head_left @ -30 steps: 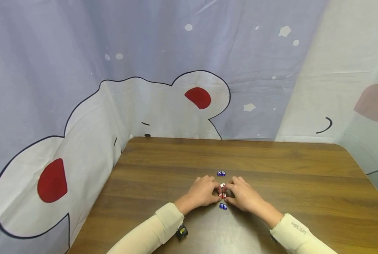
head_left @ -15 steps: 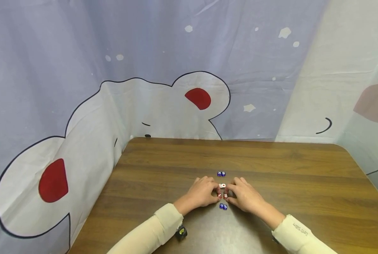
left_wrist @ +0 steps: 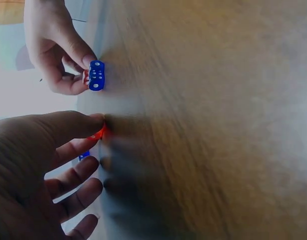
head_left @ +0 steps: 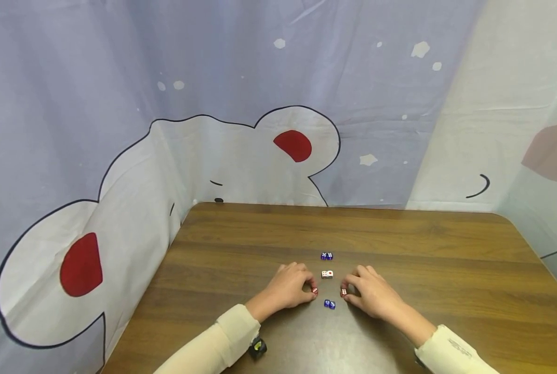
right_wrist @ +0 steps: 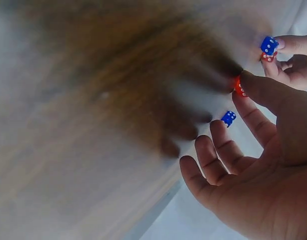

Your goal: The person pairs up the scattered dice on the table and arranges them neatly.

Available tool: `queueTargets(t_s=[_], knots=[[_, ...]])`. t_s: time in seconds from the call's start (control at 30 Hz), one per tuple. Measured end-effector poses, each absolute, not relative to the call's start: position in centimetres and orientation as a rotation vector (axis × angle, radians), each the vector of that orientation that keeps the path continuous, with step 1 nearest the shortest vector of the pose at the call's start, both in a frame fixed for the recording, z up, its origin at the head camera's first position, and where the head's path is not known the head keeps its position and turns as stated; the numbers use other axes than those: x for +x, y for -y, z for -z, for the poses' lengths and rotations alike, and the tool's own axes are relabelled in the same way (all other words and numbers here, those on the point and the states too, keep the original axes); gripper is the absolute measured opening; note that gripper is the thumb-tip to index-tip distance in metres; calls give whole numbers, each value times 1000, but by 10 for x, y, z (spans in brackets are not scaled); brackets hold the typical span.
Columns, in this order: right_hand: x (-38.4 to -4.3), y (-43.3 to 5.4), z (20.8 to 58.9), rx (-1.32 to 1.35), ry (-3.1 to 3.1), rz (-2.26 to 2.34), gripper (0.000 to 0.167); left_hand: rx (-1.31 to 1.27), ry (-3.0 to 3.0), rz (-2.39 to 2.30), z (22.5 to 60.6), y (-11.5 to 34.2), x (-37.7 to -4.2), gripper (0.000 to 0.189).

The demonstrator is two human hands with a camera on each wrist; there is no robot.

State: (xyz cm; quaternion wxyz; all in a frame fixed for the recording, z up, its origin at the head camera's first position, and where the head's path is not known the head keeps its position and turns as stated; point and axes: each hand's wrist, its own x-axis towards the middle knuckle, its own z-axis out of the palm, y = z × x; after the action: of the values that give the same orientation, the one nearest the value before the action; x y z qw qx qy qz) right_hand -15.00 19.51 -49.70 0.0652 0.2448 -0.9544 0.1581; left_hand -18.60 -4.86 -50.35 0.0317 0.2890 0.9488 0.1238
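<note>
My left hand [head_left: 288,285] pinches a red die [head_left: 314,291] between thumb and index finger, low over the wooden table. Opposite it, my right hand [head_left: 372,292] pinches a second red die [head_left: 344,293] the same way. Between the hands lies a pair of white dice [head_left: 327,274], side by side. Nearer to me sits a pair of blue dice [head_left: 329,304], and another blue pair [head_left: 327,256] lies farthest back. In the right wrist view the red die [right_wrist: 240,87] shows between thumb and index finger, the other fingers loosely spread.
The brown wooden table [head_left: 241,234] runs back to a printed curtain [head_left: 376,104] behind it and at the left. A small black device [head_left: 258,347] sits under the left cuff.
The two red dice, side by side at first, have been drawn apart, one leftward in my left hand, one rightward in my right. The white dice are now uncovered; the blue pairs stay put.
</note>
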Motion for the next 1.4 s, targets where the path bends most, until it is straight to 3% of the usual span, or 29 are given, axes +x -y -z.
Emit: queueTargets(t_s=[1.4], knots=[[-98,-180,497,921,2849,-395,22,1052,-2896,-405,504,45,-125,15]])
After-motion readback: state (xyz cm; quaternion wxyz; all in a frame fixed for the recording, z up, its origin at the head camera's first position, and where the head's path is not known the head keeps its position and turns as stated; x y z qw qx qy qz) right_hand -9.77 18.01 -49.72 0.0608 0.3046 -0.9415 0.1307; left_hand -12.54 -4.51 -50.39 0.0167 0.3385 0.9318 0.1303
